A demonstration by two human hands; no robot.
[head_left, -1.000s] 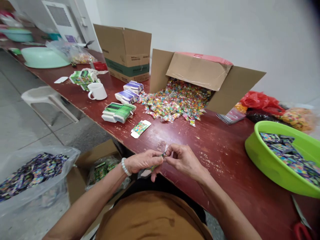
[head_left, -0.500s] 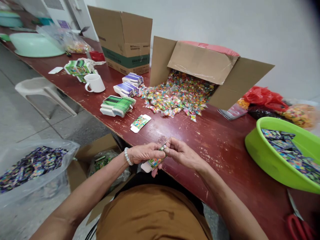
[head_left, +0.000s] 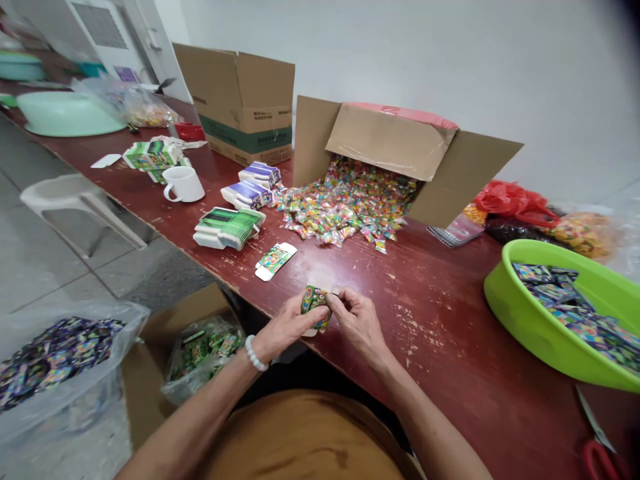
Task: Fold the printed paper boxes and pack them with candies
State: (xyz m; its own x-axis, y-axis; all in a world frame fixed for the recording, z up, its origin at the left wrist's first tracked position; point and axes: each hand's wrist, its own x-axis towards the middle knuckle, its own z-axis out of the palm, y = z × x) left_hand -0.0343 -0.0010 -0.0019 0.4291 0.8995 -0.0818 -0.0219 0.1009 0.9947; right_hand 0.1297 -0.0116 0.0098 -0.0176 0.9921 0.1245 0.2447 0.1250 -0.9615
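Observation:
My left hand (head_left: 293, 323), with a pale bead bracelet at the wrist, grips a small green printed candy carton (head_left: 315, 300) at the table's near edge. Its thumb lies across the printed face. White flaps show at the carton's top and bottom ends. My right hand (head_left: 357, 320) is closed at the carton's right edge, thumb and fingertips pinching there. Just beyond lies a flat, matching carton (head_left: 276, 260) on the table. Farther back sits a stack of green flat cartons (head_left: 230, 227), near a heap of wrapped candies (head_left: 340, 213).
An open cardboard box (head_left: 380, 143) spills the candies. A green basin (head_left: 505, 313) of packets and red-handled scissors (head_left: 595, 427) are at right. A white mug (head_left: 184, 185) and purple carton stacks (head_left: 247, 193) stand left. Below are a bag of packets (head_left: 135, 317) and a stool (head_left: 75, 190).
The held carton has turned from lying slanted to standing more upright, its printed face now toward me. Both hands have shifted slightly, and the view has tilted up.

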